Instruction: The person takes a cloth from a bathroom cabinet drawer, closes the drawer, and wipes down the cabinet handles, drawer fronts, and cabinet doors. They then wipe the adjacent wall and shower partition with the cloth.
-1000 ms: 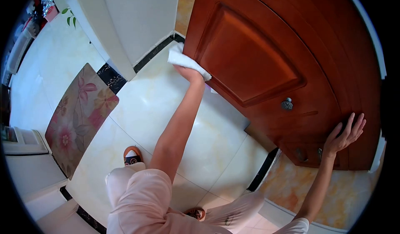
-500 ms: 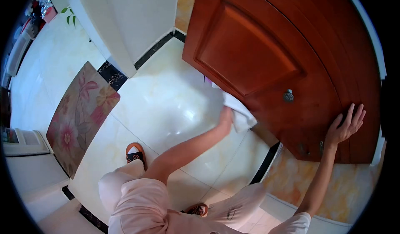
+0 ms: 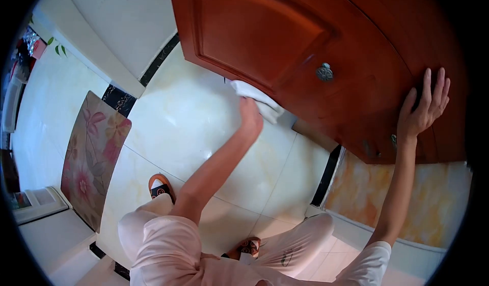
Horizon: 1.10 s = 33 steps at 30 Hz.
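Covering the ground below you is a pale, glossy tiled floor (image 3: 193,128), with a flowered mat (image 3: 97,153) to the left and dark skirting (image 3: 160,59) along the foot of a white wall (image 3: 122,21). A red-brown wooden front (image 3: 265,36) with a raised panel and a metal knob (image 3: 324,72) fills the upper right; below it, to the right, is an orange-veined marbled surface (image 3: 367,189).

Your left hand (image 3: 250,117) is closed on a white cloth (image 3: 261,97), though the cloth conceals some fingers. The cloth lies at the lower edge of the wooden front, beyond and to the right of your knuckles, loosely bunched. Its long axis slants from upper left to lower right, roughly parallel to that edge, with the lower-right end hanging over the floor.

Your right hand (image 3: 425,105) holds nothing; its fingers are extended and spread against the wood, well apart from the cloth.
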Motion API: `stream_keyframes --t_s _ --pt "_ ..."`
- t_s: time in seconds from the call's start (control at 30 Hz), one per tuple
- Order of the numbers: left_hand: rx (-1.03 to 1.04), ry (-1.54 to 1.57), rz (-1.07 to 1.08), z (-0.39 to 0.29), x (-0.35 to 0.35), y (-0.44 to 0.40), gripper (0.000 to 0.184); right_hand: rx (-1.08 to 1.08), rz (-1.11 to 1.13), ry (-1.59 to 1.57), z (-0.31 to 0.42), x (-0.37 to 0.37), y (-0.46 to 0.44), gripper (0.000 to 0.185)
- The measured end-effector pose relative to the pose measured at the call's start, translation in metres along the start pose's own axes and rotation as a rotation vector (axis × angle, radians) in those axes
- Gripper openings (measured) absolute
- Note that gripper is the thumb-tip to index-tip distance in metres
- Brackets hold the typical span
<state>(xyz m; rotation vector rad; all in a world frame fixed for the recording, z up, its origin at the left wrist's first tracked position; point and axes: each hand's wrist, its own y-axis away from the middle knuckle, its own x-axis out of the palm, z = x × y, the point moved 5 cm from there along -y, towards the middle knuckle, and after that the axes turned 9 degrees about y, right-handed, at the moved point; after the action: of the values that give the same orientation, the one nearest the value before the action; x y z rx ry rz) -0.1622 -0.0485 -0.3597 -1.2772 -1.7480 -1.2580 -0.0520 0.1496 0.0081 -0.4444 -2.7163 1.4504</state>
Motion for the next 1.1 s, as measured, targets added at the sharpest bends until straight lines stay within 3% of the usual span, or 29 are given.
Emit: stream_keyframes --t_s 0.03,0.13,0.27,0.37,0.47,0.57,0.63,0.7,0.77,0.8,0.83,0.87,0.97,1.07,1.1 --pt "-0.086 -0.084 -0.090 0.012 0.001 0.015 0.031 -0.003 -0.006 0.001 -0.001 0.001 0.000 0.039" --pt "-0.133 -0.183 -0.049 0.046 -0.002 0.039 0.028 0.009 -0.016 -0.019 0.000 0.000 0.001 0.039" --pt "-0.400 -0.520 0.146 0.099 -0.021 0.067 0.031 -0.016 -0.007 0.030 -0.003 0.002 0.003 0.041" --pt "-0.667 -0.246 0.109 0.111 -0.019 0.101 0.034 -0.030 0.019 0.024 -0.003 0.001 0.003 0.041" --pt "-0.992 0.263 0.311 0.084 -0.003 0.117 0.032 -0.011 0.048 0.003 -0.007 0.000 0.005 0.042" --pt "-0.991 0.262 0.475 0.050 0.012 0.126 0.033 0.058 0.095 -0.154 -0.003 -0.011 -0.001 0.042" --pt "-0.849 0.131 0.605 0.039 0.024 0.124 0.035 0.134 0.046 -0.425 0.017 -0.030 0.012 0.045" --pt "-0.664 -0.129 0.712 0.029 0.028 0.124 0.039 0.128 0.227 -0.697 0.061 -0.045 0.049 0.052" --pt "-0.544 -0.376 0.698 0.021 0.021 0.120 0.042 0.340 0.673 -0.958 0.133 -0.055 0.101 0.055" --pt "-0.541 -0.426 0.638 0.019 0.013 0.116 0.043 0.369 0.756 -0.945 0.167 -0.060 0.123 0.063" --pt "-0.649 -0.331 0.480 0.027 -0.008 0.111 0.044 0.565 0.875 -1.031 0.194 -0.062 0.148 0.070" --pt "-0.756 -0.234 0.316 0.039 -0.027 0.111 0.044 0.751 0.892 -1.124 0.217 -0.059 0.177 0.072" --pt "-0.602 -0.392 0.265 0.059 -0.050 0.122 0.047 1.422 0.775 -1.337 0.266 -0.059 0.240 0.063" --pt "-0.251 -1.186 0.510 0.042 -0.053 0.114 0.051 2.161 0.569 -1.621 0.280 -0.056 0.268 0.052" --pt "-0.021 -1.403 0.535 0.019 -0.026 0.123 0.051 2.440 0.446 -1.740 0.287 -0.054 0.276 0.050"
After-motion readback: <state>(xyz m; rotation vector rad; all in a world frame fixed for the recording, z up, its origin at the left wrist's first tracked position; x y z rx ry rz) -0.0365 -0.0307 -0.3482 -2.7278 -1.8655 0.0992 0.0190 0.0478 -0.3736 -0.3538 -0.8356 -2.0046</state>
